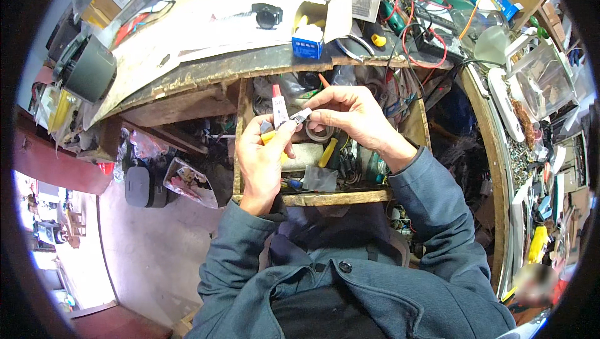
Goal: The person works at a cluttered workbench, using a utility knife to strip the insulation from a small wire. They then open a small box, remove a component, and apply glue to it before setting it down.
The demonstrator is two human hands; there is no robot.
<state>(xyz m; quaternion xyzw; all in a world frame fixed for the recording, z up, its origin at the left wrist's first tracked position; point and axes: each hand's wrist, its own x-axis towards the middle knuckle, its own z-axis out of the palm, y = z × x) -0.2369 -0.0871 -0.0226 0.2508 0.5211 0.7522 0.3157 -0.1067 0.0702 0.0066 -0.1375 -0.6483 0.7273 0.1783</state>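
Two bare hands meet above one open drawer (312,200) beneath the bench (206,67). The grip of the left hand (259,154) is closed on one white tube (280,113) with one red cap (276,91), which points up toward the bench. The grip of the right hand (350,117) is narrow, thumb and forefinger pinched on one small grey piece (302,116) just beside the tube, near the left thumb. Both the tube and the piece are over the drawer, between the hands. One yellow thing (267,136) shows by the left fingers; whether they hold it, I cannot tell.

In the drawer lie one roll of tape (319,133), one yellow handle (327,153), one pale block (304,156) and one clear bag (320,178), among tangled small things too crowded to count.

On the bench are one black watch (267,16), one open blue and white box (307,46) and, to its right, one small yellow piece (378,39), with red wires (405,34) near it. One dark bin (90,69) stands at the left. On the floor (144,245) are one dark case (142,186) and, just beside it, one open box (187,181) of scraps.
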